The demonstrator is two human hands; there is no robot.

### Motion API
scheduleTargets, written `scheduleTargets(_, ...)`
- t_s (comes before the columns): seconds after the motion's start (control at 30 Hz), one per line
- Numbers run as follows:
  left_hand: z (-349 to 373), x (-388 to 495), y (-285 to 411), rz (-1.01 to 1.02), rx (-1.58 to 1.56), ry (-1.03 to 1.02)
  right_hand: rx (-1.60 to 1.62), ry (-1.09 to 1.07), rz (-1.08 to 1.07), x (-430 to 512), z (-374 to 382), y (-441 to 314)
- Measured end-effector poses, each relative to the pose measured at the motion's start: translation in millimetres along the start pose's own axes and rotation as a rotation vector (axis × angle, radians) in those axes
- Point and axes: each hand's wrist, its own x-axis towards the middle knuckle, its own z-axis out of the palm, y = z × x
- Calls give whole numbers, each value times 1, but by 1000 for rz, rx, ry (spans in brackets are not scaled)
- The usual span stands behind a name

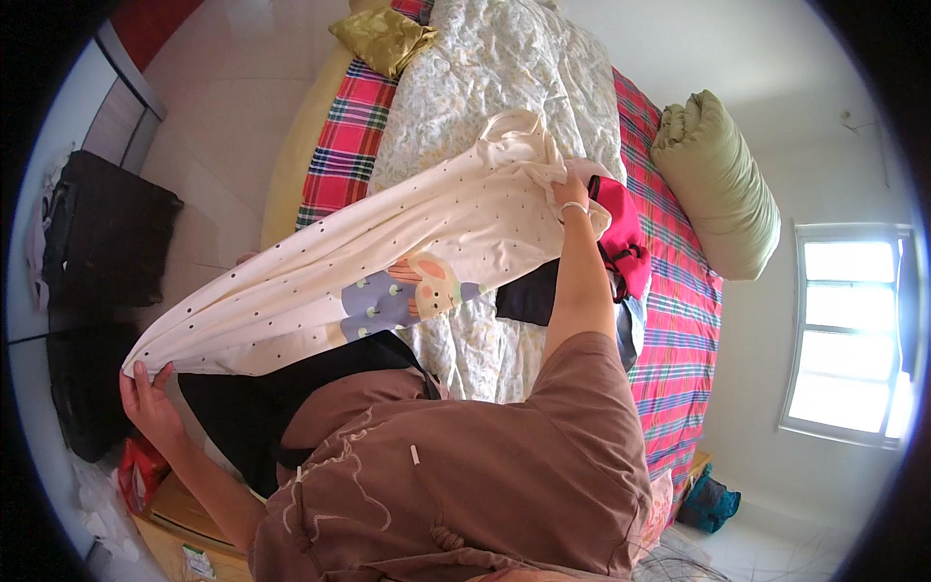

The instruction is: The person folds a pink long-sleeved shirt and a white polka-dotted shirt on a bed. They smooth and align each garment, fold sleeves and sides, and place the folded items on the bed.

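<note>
A cream dotted garment (pixel 436 218) with a printed cartoon animal is stretched slantwise in front of me. At the lower left, my left hand (pixel 153 400) grips one end of it between thumb and fingers. My right hand (pixel 571 188) clutches the other end near the sleeve, and a bracelet circles that wrist. The neckline stands partly open beyond my right hand. Under and beside that hand lie a bright pink garment (pixel 625 225) with black trim and a black cloth (pixel 529 295). The far side of the cream garment is hidden.
A floral quilt (pixel 502 58) covers the middle of a bed with a red plaid sheet (pixel 676 327). A rolled green quilt (pixel 716 189) lies on the right, a gold cushion (pixel 382 40) at the far left. Dark cases (pixel 109 225) and a wooden cabinet (pixel 174 538) stand to my left.
</note>
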Motion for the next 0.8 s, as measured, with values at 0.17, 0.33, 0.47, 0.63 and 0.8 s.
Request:
scheduleTargets(0.17,-7,4,-6,-19,-62,-1,408,194,-87,7,-7,1)
scheduleTargets(0.33,-11,6,-12,4,-116,-12,1225,200,-67,21,-40,-12)
scheduleTargets(0.47,-13,10,-17,14,-150,-5,1318,164,-137,39,-29,-32)
scheduleTargets(0.63,-16,8,-18,10,-165,64,651,274,-141,63,8,-60)
scheduleTargets(0.8,-17,10,-15,-7,-169,192,576,342,-156,71,18,-67)
